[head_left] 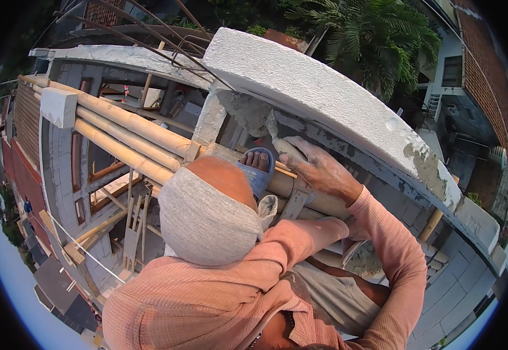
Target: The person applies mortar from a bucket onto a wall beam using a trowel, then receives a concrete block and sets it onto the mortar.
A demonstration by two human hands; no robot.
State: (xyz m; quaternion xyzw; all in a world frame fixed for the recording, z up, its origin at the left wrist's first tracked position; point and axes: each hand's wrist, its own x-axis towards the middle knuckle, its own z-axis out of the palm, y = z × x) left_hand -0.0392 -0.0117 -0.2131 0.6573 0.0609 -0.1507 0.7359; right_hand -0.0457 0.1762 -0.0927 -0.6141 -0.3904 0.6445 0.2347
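My right hand (pixel 323 169) is closed around the pale handle of a mortar-smeared trowel (pixel 271 123). The trowel's blade is up against wet grey mortar (pixel 249 112) on the inner face of the white block wall (pixel 324 76). My left arm crosses under my right one. Only a sliver of my left hand (pixel 356 231) shows past its pink cuff, and its fingers are hidden. Close to it is the curved rim of a container (pixel 354 249) that looks like a bucket, partly covered by my sleeve. My bent knee in grey cloth and a foot in a blue slipper (pixel 258 175) are beside the work.
Bamboo poles (pixel 131 128) run leftward at height, with a white block (pixel 59 108) on them. Rusty steel bars (pixel 172 44) jut out above the wall. Timber props (pixel 134 233) and window openings lie below left. Palm leaves (pixel 371 44) and a tiled roof are beyond the wall.
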